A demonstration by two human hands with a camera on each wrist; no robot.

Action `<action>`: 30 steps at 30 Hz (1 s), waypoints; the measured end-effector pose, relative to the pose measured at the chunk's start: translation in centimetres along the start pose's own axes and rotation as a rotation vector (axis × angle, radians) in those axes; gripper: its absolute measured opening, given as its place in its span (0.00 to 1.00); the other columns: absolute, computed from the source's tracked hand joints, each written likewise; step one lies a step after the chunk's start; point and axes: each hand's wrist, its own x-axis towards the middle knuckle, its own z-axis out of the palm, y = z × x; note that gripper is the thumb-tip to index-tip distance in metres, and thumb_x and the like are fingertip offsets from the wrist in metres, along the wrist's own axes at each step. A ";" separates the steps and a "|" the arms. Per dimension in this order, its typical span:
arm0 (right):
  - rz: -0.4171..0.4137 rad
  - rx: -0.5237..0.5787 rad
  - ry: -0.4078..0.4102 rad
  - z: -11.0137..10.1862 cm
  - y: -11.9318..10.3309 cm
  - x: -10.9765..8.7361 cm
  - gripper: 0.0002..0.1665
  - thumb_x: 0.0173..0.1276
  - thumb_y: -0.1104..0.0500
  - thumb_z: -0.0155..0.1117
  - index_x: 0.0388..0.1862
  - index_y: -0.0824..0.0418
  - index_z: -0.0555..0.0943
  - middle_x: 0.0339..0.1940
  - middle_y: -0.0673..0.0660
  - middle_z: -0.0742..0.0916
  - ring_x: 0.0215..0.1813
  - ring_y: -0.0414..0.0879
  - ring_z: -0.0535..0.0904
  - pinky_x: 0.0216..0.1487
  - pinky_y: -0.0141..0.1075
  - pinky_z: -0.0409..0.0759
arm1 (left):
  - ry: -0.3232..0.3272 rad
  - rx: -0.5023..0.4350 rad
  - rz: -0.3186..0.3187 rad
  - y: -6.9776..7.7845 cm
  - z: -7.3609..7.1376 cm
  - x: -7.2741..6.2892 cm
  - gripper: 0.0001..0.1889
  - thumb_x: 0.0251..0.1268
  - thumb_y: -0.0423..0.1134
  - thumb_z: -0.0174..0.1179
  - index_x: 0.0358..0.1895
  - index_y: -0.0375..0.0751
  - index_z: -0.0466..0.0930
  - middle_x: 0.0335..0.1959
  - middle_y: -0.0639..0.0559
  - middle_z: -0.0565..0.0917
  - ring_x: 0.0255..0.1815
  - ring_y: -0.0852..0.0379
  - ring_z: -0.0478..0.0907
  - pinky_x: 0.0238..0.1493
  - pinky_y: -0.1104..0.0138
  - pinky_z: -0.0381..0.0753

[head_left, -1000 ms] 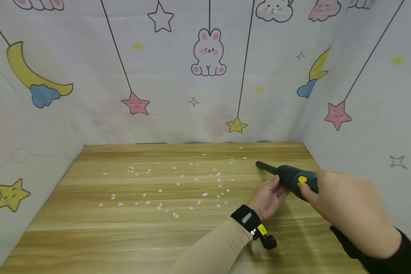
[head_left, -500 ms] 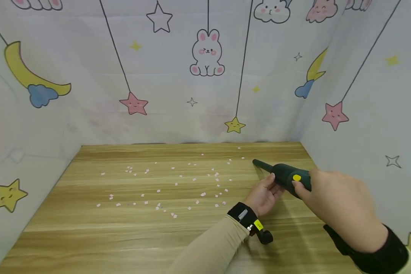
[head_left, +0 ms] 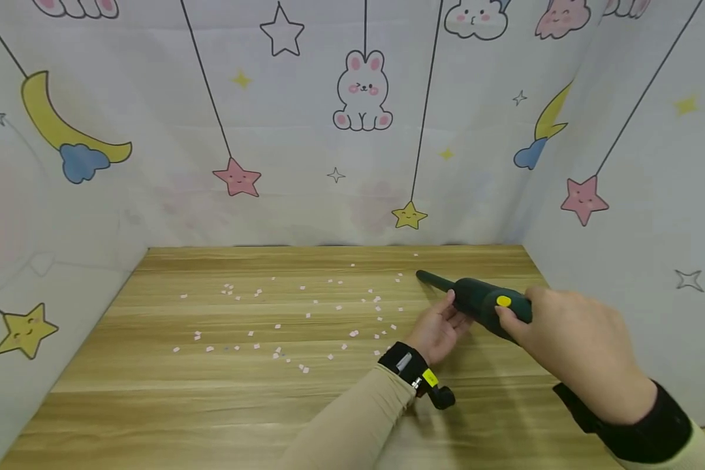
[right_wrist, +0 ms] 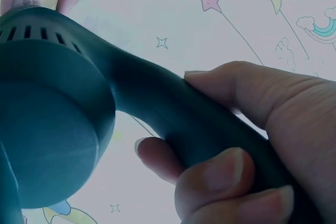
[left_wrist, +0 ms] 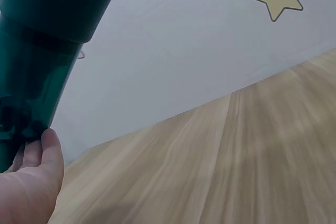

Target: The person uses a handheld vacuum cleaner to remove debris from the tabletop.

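Observation:
A dark green handheld vacuum cleaner (head_left: 476,303) with a yellow button (head_left: 503,301) is held over the right part of the table. Its narrow nozzle (head_left: 436,281) points left, the tip close over the wood. My right hand (head_left: 581,352) grips the handle (right_wrist: 157,98), thumb beside the button. Under the front end, my left hand (head_left: 437,333) supports it, palm up; in the left wrist view its nearly straight fingers (left_wrist: 51,148) touch the see-through green body (left_wrist: 31,72). Several tiny white paper scraps (head_left: 354,333) lie scattered left of the nozzle.
The wood-grain table (head_left: 153,405) runs back to a white cloth wall (head_left: 299,222) printed with stars, moons and a rabbit. Similar cloth walls stand on the left (head_left: 94,222) and right (head_left: 640,241).
Both hands and the vacuum cleaner have moved left across the table. The nozzle tip now covers the spot where one scrap near the back right lay; that scrap no longer shows.

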 end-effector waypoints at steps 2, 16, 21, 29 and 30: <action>-0.014 -0.008 0.029 0.1 -0.1 -0.1 0.21 0.59 0.46 0.68 0.18 0.59 0.75 0.09 0.49 0.68 0.12 0.46 0.62 0.10 0.36 0.60 | 0.037 -0.009 0.000 0.2 -0.1 0.2 0.19 0.73 0.47 0.54 0.56 0.35 0.75 0.48 0.45 0.81 0.52 0.53 0.79 0.61 0.59 0.73; -0.040 -0.084 0.054 1.3 -2.4 -0.6 0.24 0.57 0.47 0.70 0.20 0.66 0.75 0.08 0.53 0.69 0.09 0.45 0.62 0.08 0.36 0.63 | 0.224 0.010 -0.017 0.7 -0.4 1.9 0.13 0.72 0.47 0.55 0.37 0.41 0.81 0.27 0.51 0.84 0.28 0.61 0.81 0.34 0.69 0.81; -0.029 -0.080 0.035 2.1 -3.0 -0.2 0.24 0.58 0.48 0.71 0.26 0.69 0.77 0.09 0.53 0.70 0.09 0.45 0.63 0.07 0.36 0.63 | 0.218 -0.013 -0.036 1.1 -0.8 2.9 0.13 0.71 0.46 0.56 0.38 0.39 0.82 0.27 0.51 0.85 0.27 0.62 0.81 0.34 0.69 0.82; -0.028 -0.027 0.046 3.8 -3.7 0.3 0.24 0.58 0.51 0.71 0.28 0.73 0.76 0.15 0.60 0.78 0.10 0.47 0.68 0.09 0.42 0.71 | 0.307 -0.056 -0.035 1.5 -1.2 4.2 0.14 0.68 0.48 0.61 0.39 0.39 0.84 0.27 0.52 0.85 0.27 0.63 0.81 0.35 0.70 0.81; -0.029 -0.032 0.057 4.0 -3.8 0.3 0.24 0.58 0.51 0.71 0.28 0.73 0.75 0.16 0.60 0.78 0.11 0.47 0.68 0.10 0.42 0.72 | 0.318 -0.071 -0.034 1.6 -1.2 4.3 0.14 0.67 0.48 0.62 0.40 0.39 0.84 0.28 0.52 0.85 0.28 0.62 0.82 0.36 0.69 0.81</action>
